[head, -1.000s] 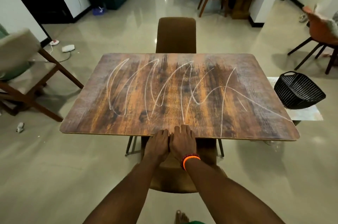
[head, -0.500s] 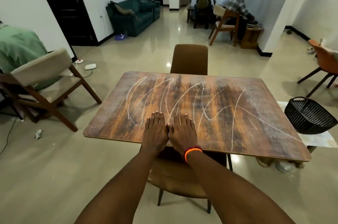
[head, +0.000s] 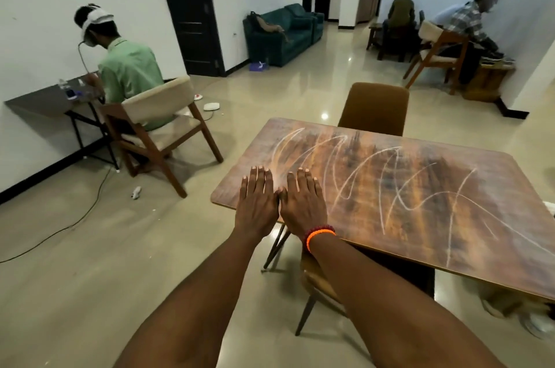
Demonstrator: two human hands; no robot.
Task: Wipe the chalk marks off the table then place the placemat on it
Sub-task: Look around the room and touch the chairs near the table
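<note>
Nearest the camera, both forearms reach out to the counter [head: 450,217]. The left hand [head: 256,205] and right hand [head: 303,202] lie flat and empty, fingers spread, side by side with thumbs touching, palms down at the counter's near left corner. The right wrist carries an orange band [head: 319,236].

Just beyond the hands, the chalk marks [head: 375,178] begin: white looping strokes that run across most of the counter toward its right side, all unwiped. No cloth shows in either hand, and no placemat is in view, so the wiping step looks not yet begun; this reads as a starting pose. The next move likely calls for fetching something to wipe with, then sweeping from the hands' corner across the strokes.

The counter's near edge overhangs a brown chair [head: 318,280] tucked under it, just behind the hands. Another brown chair [head: 375,109] stands at the counter's far edge. Left of the counter the floor lies open as far as a wooden armchair [head: 159,133], giving room to step round. The counter's right end runs out of frame.
</note>
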